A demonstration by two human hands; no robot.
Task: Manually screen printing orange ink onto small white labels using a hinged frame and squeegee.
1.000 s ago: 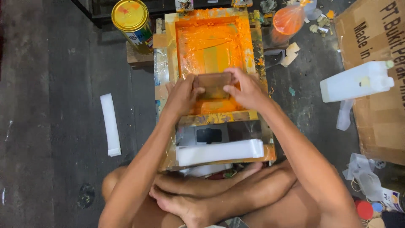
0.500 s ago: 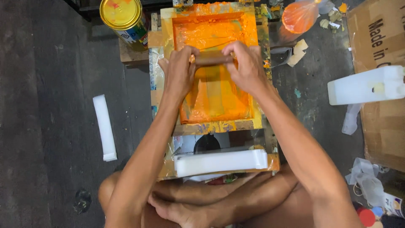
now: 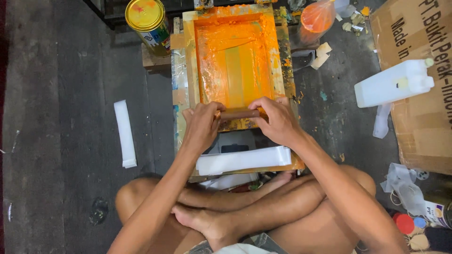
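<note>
I sit cross-legged in front of a wooden printing screen frame [image 3: 190,61] whose mesh is coated in orange ink. Both hands grip a brown wooden squeegee [image 3: 239,114] lying across the near end of the frame. My left hand [image 3: 202,124] holds its left end, my right hand [image 3: 278,120] its right end. A stack of white sheets [image 3: 242,160] lies on the board just below the frame, close to my legs.
A yellow-lidded paint can [image 3: 147,19] stands at the far left of the frame. An orange-filled plastic bag [image 3: 316,18] is at the far right. A white jerrycan [image 3: 394,83] lies on cardboard [image 3: 423,131] to the right. A white strip [image 3: 125,134] lies on the floor left.
My hands have pulled the squeegee from the far part of the screen to its near end, leaving a smoother orange band down the mesh.
</note>
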